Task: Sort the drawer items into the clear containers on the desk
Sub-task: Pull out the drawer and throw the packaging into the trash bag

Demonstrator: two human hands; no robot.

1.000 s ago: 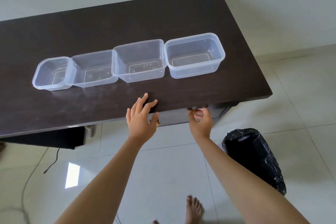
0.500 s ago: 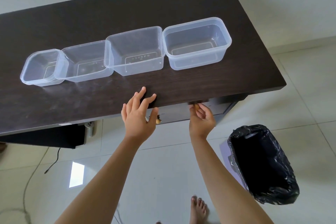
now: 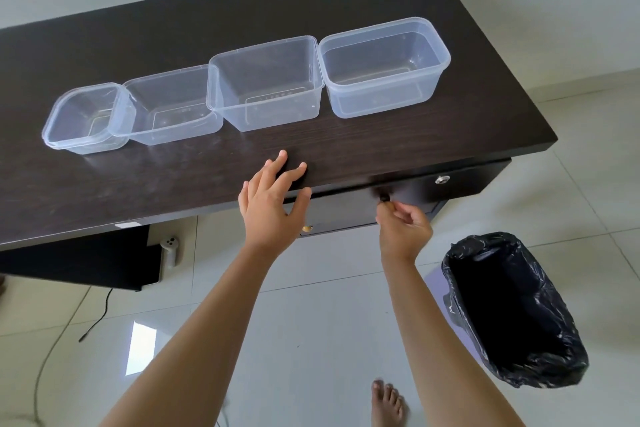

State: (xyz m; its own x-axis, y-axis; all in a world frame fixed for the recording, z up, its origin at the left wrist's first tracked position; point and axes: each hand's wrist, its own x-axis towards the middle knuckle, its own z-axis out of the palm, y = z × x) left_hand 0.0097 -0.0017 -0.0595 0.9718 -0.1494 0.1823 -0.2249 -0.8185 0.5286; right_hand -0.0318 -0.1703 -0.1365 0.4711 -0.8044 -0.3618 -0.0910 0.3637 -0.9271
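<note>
my right hand [image 3: 403, 227] has its fingertips curled in and pinching the small dark drawer knob [image 3: 383, 198], just under the desk's front edge. my left hand [image 3: 272, 199] is spread wide, fingers straight and apart, the tips resting on the front edge of the dark desk [image 3: 173, 180], thumb hanging below the edge; it holds nothing. the drawer front [image 3: 460, 182] carries one round silver lock [image 3: 442, 179], and i count one small brass knob [image 3: 307, 228] lower down, between my two wrists. i cannot tell what is inside the drawer.

on the desk top i count four clear containers in one row, all with nothing in them: the smallest container [image 3: 86, 120] at the left, a shallow container [image 3: 169, 107] overlapping its rim, a deep container [image 3: 266, 83] touching that one, and a wide container [image 3: 382, 66] at the right end. one black-lined bin [image 3: 512, 312] stands on the tiled floor to my right, and one bare foot [image 3: 388, 404] shows at the bottom.
</note>
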